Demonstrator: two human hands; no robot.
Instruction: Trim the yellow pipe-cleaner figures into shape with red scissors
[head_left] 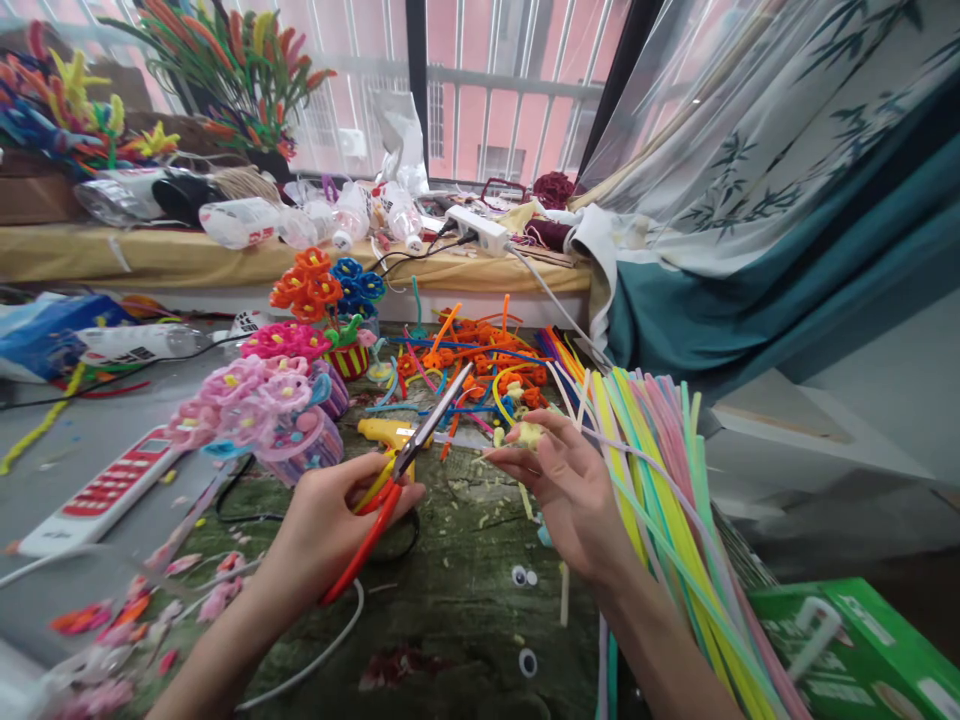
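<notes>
My left hand [330, 525] grips a pair of scissors [379, 520] with red and yellow handles, its blades pointing up and away to the right. In my right hand [574, 490], a small pale yellow fuzzy piece [531, 434] is pinched between thumb and fingers; part of it is hidden. The scissor blades stay apart from that piece. Behind the scissors a yellow glue gun [386, 431] lies on the table. Pale yellow clippings are scattered on the dark green tabletop [457, 600] between my hands, close to several googly eyes [528, 662].
Pipe cleaners [667, 480] form a long bundle right of my right hand. Orange pipe-cleaner pieces [472, 345] are heaped behind. Pipe-cleaner flower pots [292, 440] and a white power strip [97, 490] lie left. A green box [855, 650] is at lower right.
</notes>
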